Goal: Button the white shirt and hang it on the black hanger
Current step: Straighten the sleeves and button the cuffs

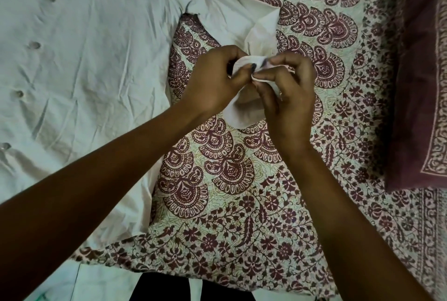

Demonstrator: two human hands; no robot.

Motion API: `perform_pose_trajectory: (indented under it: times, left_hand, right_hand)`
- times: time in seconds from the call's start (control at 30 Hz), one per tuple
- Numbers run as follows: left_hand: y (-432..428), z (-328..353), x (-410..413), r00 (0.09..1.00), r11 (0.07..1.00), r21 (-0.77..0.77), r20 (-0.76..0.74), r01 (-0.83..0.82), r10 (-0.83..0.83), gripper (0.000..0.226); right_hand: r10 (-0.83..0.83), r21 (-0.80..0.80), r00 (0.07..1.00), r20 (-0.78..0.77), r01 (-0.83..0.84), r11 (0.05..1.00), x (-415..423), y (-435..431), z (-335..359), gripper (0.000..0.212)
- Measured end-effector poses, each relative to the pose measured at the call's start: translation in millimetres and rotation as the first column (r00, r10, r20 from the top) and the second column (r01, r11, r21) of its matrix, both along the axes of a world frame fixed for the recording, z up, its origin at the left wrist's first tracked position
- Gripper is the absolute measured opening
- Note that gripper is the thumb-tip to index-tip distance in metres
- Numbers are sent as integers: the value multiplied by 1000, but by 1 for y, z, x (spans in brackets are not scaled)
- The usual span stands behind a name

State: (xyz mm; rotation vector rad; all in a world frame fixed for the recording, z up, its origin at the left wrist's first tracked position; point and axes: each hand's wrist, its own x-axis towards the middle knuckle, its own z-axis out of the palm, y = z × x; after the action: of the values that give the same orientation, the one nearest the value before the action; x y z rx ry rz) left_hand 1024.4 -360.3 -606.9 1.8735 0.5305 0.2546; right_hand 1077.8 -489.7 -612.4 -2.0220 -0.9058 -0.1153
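A bedspread printed in maroon paisley and flowers fills most of what I see. The white shirt lies spread flat and wrinkled over its left part. A maroon pillow with a pale patterned border sits along the right edge. A line of dark buttons runs down the shirt near the left side, each one fastened through the fabric as far as I can tell. From the body of the shirt one sleeve reaches toward the middle of the bed, where I have lifted its end. My left hand and my right hand meet there, almost touching, both curled on the cuff, which hangs in a loop below my knuckles. The thumb and fingertips of each hand pinch the cuff's upper edges together. I cannot tell whether a button sits between them.
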Motion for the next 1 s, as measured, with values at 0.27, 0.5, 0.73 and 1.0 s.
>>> perform_pose_trajectory:
  times: [0.27, 0.5, 0.73, 1.0]
  left_hand:
    - [8, -1, 7, 996, 996, -58, 54, -65, 68, 14]
    - [18, 3, 14, 998, 996, -69, 9, -59, 60, 24]
    - [18, 4, 20, 994, 992, 49, -12, 113, -113, 52]
    - [22, 16, 23, 959, 960, 4, -45, 281, -280, 30]
  right_hand:
    - [77, -53, 979, 190, -68, 996, 10, 8, 2, 12]
    - [133, -121, 991, 2, -132, 984, 12, 8, 1, 20]
    - [66, -86, 994, 89, -59, 995, 16, 5, 1, 14]
    - [-55, 21, 998, 17, 55, 998, 17, 4, 6, 8]
